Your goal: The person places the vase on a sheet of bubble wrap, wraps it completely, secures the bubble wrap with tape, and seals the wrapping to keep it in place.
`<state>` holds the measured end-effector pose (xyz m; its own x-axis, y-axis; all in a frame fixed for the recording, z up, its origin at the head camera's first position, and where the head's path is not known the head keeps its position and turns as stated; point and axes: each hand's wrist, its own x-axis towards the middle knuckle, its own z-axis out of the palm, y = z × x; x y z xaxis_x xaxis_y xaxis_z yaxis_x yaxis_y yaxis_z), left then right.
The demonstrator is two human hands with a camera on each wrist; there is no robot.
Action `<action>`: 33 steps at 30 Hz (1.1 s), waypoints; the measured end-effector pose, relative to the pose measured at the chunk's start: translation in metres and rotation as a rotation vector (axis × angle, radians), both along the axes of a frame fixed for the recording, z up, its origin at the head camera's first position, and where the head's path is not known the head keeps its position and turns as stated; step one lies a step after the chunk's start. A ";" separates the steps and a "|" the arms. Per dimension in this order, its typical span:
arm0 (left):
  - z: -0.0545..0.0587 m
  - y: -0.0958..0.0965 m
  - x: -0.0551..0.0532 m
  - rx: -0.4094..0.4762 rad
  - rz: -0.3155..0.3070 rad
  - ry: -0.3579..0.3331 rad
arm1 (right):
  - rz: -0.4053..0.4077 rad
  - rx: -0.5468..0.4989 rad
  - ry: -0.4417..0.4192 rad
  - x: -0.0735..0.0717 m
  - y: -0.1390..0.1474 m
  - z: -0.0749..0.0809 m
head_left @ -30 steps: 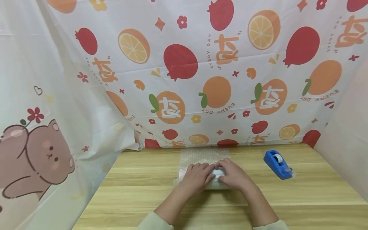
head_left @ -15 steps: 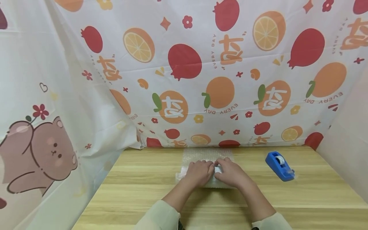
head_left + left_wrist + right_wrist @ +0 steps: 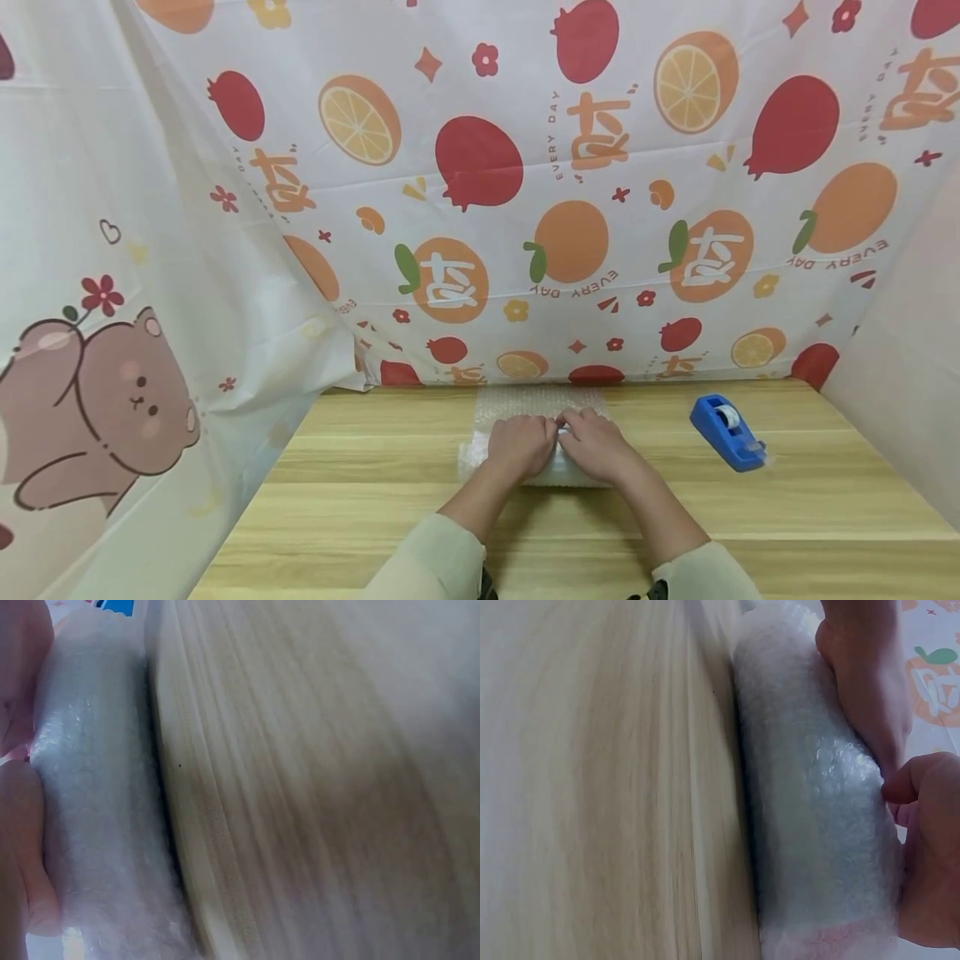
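A roll of bubble wrap lies crosswise on the wooden table, its flat sheet stretching to the back. Through the layers a pale bluish-green shape shows, with a pinkish patch at one end in the right wrist view. My left hand grips the bundle from above with bent fingers. Beside it my right hand curls over the same bundle, thumb and fingers at the wrap. The two hands nearly meet at its middle. In the left wrist view the bubble wrap runs past my left hand; its fingertips are hidden.
A blue tape dispenser with a loaded roll stands to the right on the table. A loose crinkled wrap edge sticks out left of the bundle. A fruit-print curtain hangs behind the table.
Both hands have drawn closer together over the bundle, and their fingers have curled further. The pale patch between them is now mostly covered. The tape dispenser stays in place.
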<state>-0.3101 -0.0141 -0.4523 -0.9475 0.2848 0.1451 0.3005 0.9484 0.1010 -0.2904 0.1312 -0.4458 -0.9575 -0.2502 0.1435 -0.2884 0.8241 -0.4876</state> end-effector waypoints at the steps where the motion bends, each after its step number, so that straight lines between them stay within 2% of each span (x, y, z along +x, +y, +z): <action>1: 0.000 0.000 0.000 -0.003 0.001 0.003 | 0.001 -0.001 0.002 0.000 0.000 0.000; 4: -0.001 0.000 0.000 -0.044 -0.023 0.031 | 0.002 0.021 -0.004 -0.002 -0.001 -0.001; 8: -0.003 -0.001 0.000 -0.148 -0.080 0.083 | -0.012 0.077 -0.015 -0.003 -0.002 -0.004; 12: -0.003 -0.001 -0.001 -0.206 -0.097 0.093 | -0.016 0.107 -0.011 -0.003 -0.003 -0.006; 18: -0.001 0.000 -0.003 -0.184 -0.069 0.081 | 0.021 0.151 0.041 -0.005 -0.004 -0.006; 25: 0.000 0.001 -0.005 -0.162 -0.051 0.030 | -0.054 0.200 0.060 -0.008 -0.006 -0.008; 33: 0.002 0.000 -0.011 -0.141 -0.018 -0.032 | -0.103 0.200 0.089 -0.013 -0.009 -0.010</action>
